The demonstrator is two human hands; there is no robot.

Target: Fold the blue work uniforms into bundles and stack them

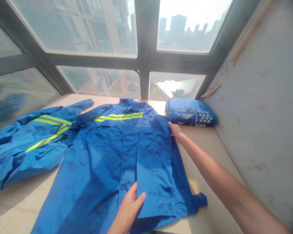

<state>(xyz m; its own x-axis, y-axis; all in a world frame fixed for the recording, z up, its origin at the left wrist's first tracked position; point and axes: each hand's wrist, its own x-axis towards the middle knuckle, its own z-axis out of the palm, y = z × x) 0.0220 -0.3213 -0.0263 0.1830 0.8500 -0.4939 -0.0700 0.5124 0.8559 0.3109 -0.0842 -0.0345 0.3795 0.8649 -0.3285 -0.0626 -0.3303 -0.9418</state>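
Head view: blue fabric work jacket with yellow-grey reflective stripes (106, 146), front up on pale tabletop (207, 143); right hand (176, 131) pinched at shoulder edge, left hand (130, 205) part-open at fold, hold unclear; seemingly mid-fold, next calling for smoothing flat.

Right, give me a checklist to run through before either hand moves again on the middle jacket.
1. Right hand on the middle jacket: ok, pinching its upper right-hand edge.
2. Left hand gripping cloth: cannot tell; it is at the lower front, thumb and finger apart.
3. Cloth smooth: not ok, creases show across the front.
4. Collar in view: ok, at the jacket's far end.
5. Clear of the second jacket: not ok, the two overlap in this view at the left-hand sleeve.
6. Clear of the folded blue bundle: cannot tell; the right hand is close in front of it.
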